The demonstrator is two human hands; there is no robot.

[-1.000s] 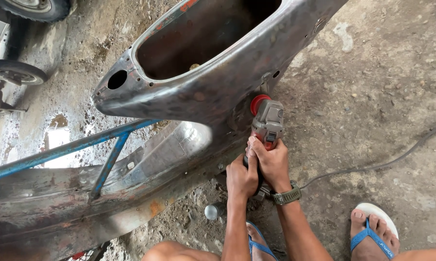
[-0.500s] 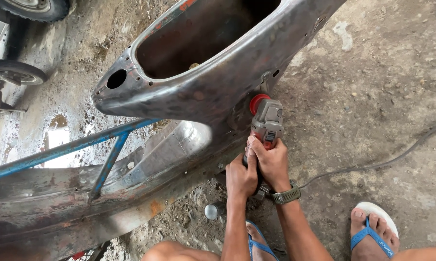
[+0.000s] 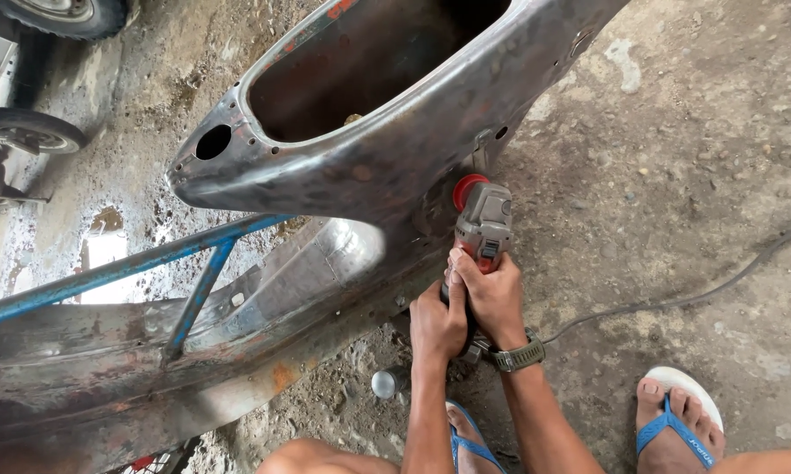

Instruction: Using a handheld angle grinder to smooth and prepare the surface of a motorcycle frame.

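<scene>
Two hands on one tool: I have the left hand (image 3: 437,323) and the right hand (image 3: 492,297) both wrapped tight around the body of a grey angle grinder (image 3: 480,230), left lower on the handle, right above it, touching each other. The grinder's red-capped head is pressed against the underside of a bare, rust-flecked metal scooter body shell (image 3: 386,158), just below its open cavity. A watch (image 3: 520,356) sits on my right wrist. The power cord (image 3: 676,298) trails off right across the concrete floor (image 3: 694,158). A blue steel tube frame (image 3: 141,263) props the shell from the left. A small round metal cap (image 3: 384,384) lies on the ground just beside my left forearm. A blue-strapped sandal (image 3: 676,421) shows at lower right, well apart from the tool. A tyre (image 3: 35,132) stands at far left.
</scene>
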